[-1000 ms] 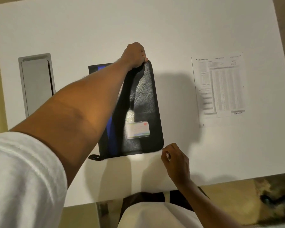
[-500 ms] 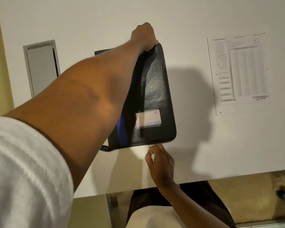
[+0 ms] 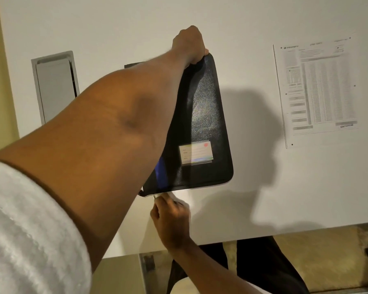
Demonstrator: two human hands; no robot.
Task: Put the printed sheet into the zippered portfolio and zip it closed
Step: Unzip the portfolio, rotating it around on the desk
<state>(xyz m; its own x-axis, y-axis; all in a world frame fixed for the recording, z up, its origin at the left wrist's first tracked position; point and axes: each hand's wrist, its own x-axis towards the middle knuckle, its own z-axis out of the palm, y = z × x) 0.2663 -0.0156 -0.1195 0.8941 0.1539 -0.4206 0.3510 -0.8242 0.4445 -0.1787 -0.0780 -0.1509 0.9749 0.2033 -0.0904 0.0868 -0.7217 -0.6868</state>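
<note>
Curled tightly round the far right corner of the zippered portfolio [image 3: 206, 115], the left grip [image 3: 189, 44] holds that corner raised, so the black cover is tilted while its near edge stays close to the tabletop [image 3: 115, 28]. At the near left corner the right grip [image 3: 171, 217] is seen with fingertips pressed together on what looks like the small metal zipper pull [image 3: 155, 195], though blur leaves this less than certain. The portfolio's long axis runs away from the person, with a label card [image 3: 196, 154] towards the near end and a blue strip showing beside the forearm. The printed sheet [image 3: 317, 90] lies flat on the tabletop, well apart to the right of the portfolio and not yet inside it; its long axis also runs near to far, slightly slanted, with the heading at the far end. The sheet is judged to lie on the right grip's side, the left arm being stretched across the portfolio
</note>
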